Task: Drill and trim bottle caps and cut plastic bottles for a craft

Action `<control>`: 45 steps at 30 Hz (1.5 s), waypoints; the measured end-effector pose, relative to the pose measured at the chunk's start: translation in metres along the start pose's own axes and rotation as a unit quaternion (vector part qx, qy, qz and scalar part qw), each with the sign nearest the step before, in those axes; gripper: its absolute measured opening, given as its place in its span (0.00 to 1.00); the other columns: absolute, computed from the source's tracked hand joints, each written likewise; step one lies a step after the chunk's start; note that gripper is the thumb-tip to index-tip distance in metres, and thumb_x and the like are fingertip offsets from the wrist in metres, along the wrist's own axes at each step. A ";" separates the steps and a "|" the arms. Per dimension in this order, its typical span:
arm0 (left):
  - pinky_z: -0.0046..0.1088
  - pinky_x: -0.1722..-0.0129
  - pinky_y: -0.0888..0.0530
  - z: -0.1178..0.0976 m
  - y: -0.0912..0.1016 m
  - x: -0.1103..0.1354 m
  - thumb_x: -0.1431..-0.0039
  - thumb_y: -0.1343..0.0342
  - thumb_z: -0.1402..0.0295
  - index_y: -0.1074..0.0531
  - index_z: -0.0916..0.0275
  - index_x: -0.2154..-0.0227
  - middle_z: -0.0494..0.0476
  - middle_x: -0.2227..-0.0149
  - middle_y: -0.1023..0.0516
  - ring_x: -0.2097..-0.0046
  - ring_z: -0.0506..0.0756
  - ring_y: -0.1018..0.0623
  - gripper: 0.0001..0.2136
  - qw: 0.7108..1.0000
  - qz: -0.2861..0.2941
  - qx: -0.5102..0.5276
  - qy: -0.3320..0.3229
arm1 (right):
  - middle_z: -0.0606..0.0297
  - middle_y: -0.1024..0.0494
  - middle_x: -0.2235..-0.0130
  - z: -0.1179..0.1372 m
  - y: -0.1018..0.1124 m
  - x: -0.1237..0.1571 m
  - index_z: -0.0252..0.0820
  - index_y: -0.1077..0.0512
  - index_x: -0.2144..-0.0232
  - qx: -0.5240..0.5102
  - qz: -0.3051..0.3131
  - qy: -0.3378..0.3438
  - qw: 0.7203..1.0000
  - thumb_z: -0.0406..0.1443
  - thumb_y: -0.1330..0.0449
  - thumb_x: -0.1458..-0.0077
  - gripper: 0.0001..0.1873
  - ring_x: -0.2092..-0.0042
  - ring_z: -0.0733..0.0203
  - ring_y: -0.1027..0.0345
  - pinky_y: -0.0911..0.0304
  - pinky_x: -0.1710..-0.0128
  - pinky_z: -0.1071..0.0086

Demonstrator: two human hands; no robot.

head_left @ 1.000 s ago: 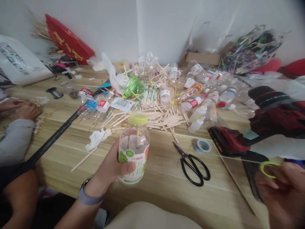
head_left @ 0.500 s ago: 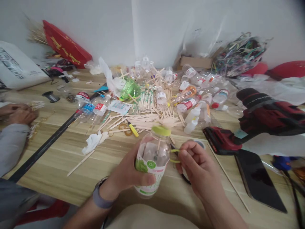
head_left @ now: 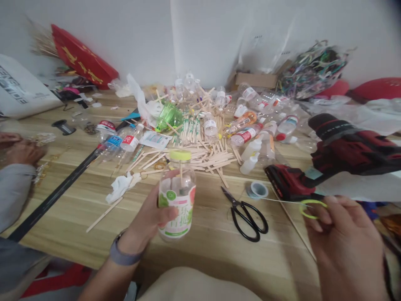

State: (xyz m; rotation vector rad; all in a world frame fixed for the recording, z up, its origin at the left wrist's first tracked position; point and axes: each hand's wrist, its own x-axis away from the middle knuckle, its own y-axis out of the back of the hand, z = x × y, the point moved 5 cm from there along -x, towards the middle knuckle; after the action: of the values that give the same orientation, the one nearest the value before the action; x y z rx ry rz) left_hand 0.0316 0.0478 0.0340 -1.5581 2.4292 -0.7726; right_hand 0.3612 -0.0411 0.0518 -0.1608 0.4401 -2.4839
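My left hand (head_left: 150,219) grips a clear plastic bottle (head_left: 177,196) with a yellow-green cap and a green and pink label; a thin wooden stick hangs inside it from the cap. My right hand (head_left: 344,246) is out at the right, pinching a yellow-green ring (head_left: 312,208). A thin taut string (head_left: 275,201) runs from the ring leftward toward the bottle. Black scissors (head_left: 247,213) lie on the table between my hands.
A red cordless drill (head_left: 338,156) lies at right, a tape roll (head_left: 257,189) beside the scissors. Wooden sticks (head_left: 203,156) and several plastic bottles (head_left: 247,133) are heaped mid-table. A black rod (head_left: 59,190) crosses at left. Another person's hands (head_left: 21,150) work at far left.
My right hand has pulled away from the bottle to the right with the ring, drawing the string taut. The bottle shifted slightly left and stands more upright.
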 end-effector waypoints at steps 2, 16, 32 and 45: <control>0.30 0.64 0.26 0.006 -0.013 -0.003 0.66 0.26 0.64 0.31 0.56 0.45 0.56 0.61 0.20 0.62 0.58 0.20 0.40 1.000 0.022 0.010 -0.004 | 0.75 0.41 0.81 -0.011 -0.028 0.023 0.48 0.30 0.73 0.002 0.083 -0.022 0.996 0.42 0.27 0.57 0.14 0.80 0.70 0.50 0.51 0.86 0.78; 0.28 0.65 0.28 0.014 -0.029 0.001 0.64 0.27 0.65 0.27 0.54 0.50 0.53 0.62 0.20 0.64 0.55 0.22 0.33 0.995 0.087 0.036 0.016 | 0.77 0.40 0.85 -0.043 -0.066 0.045 0.44 0.32 0.74 0.032 0.248 -0.125 0.960 0.46 0.26 0.60 0.20 0.83 0.71 0.49 0.45 0.86 0.78; 0.31 0.66 0.27 0.008 -0.015 0.001 0.64 0.27 0.59 0.31 0.58 0.44 0.56 0.65 0.20 0.66 0.57 0.22 0.40 1.000 0.008 0.013 0.002 | 0.75 0.41 0.85 -0.025 -0.042 0.038 0.45 0.29 0.76 0.036 0.143 -0.073 0.986 0.43 0.26 0.61 0.16 0.83 0.70 0.49 0.48 0.87 0.76; 0.32 0.67 0.25 0.001 -0.012 0.009 0.64 0.28 0.57 0.31 0.56 0.44 0.56 0.62 0.19 0.66 0.58 0.20 0.39 0.999 0.005 0.038 -0.017 | 0.78 0.43 0.86 -0.020 -0.034 0.018 0.43 0.29 0.78 0.008 0.146 -0.090 0.985 0.38 0.24 0.65 0.17 0.83 0.73 0.54 0.53 0.88 0.79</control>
State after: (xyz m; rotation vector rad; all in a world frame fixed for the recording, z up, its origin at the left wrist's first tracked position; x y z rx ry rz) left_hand 0.0374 0.0351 0.0406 -1.5169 2.3534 -0.8194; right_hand 0.3238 -0.0205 0.0451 -0.2911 0.3394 -2.1632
